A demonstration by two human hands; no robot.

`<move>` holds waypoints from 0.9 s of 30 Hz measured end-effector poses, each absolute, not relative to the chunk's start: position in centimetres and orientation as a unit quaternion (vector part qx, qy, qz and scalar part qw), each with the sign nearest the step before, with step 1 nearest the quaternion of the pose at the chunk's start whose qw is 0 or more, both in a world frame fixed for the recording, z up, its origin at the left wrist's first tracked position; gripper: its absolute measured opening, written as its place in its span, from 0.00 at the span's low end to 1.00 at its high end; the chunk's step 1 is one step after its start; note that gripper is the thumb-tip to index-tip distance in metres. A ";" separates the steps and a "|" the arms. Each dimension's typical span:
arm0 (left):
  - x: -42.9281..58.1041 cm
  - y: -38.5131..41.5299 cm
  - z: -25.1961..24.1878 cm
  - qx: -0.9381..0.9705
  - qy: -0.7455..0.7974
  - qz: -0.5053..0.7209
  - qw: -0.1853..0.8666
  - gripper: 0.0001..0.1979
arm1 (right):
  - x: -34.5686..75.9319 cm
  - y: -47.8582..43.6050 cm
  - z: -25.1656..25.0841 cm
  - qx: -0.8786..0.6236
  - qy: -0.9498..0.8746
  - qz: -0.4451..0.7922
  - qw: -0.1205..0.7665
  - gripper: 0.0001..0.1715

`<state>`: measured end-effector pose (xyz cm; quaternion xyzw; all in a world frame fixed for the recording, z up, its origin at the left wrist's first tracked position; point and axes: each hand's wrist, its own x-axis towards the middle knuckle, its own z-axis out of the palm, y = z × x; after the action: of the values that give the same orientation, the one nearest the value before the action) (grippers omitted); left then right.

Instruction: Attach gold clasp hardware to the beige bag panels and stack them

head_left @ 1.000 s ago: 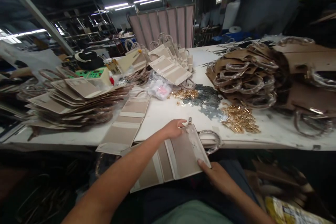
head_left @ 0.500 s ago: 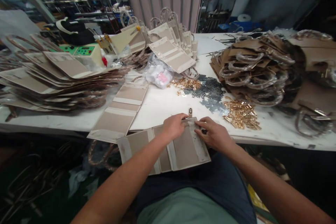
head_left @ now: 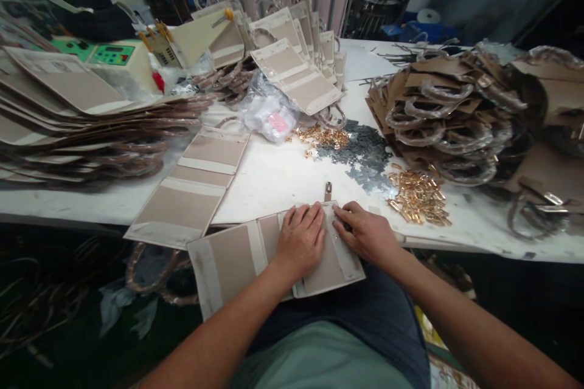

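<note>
An opened-out beige bag body (head_left: pixel 230 258) with pale strips lies over the table's front edge and my lap. From its far edge sticks out a small tab with a metal fitting (head_left: pixel 328 188). My left hand (head_left: pixel 300 240) rests flat on the bag body, fingers stretched toward that edge. My right hand (head_left: pixel 368 234) is at the panel's right part, fingers curled and fingertips on the pale end strip (head_left: pixel 342 249). Something dark shows beneath its fingers, too hidden to name. To the left, a second opened-out bag body (head_left: pixel 191 179) lies on the table.
Gold metal fittings (head_left: pixel 420 197) and flat grey metal plates (head_left: pixel 365 152) lie in heaps beyond my hands. Stacked bag bodies (head_left: pixel 91 134) stand at left, and brown bags with plastic-wrapped handles (head_left: pixel 442 109) at right. A machine with a green panel (head_left: pixel 112 55) stands at back left.
My left hand has gone from pinching the far edge to lying flat on the bag body. The right hand stays near the same spot. The camera view has tipped downward.
</note>
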<state>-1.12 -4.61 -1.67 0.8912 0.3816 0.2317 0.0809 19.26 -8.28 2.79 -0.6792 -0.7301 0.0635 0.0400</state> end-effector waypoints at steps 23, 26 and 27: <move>-1.4 -4.2 -1.2 0.900 0.375 0.216 0.052 0.24 | 19.8 -6.2 5.7 -0.634 -0.766 0.106 0.005 0.18; -1.4 -4.2 -1.6 0.896 0.373 0.233 0.055 0.24 | 23.3 -4.3 5.4 -0.691 -0.715 0.086 0.070 0.18; -1.4 -4.2 -1.7 0.895 0.373 0.238 0.058 0.24 | 24.7 -3.2 5.3 -0.716 -0.690 0.068 0.079 0.18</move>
<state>-1.42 -4.18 -1.70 0.8948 0.3732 0.2379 0.0585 24.72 -3.25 5.27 -0.7163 -0.6900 0.0680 0.0789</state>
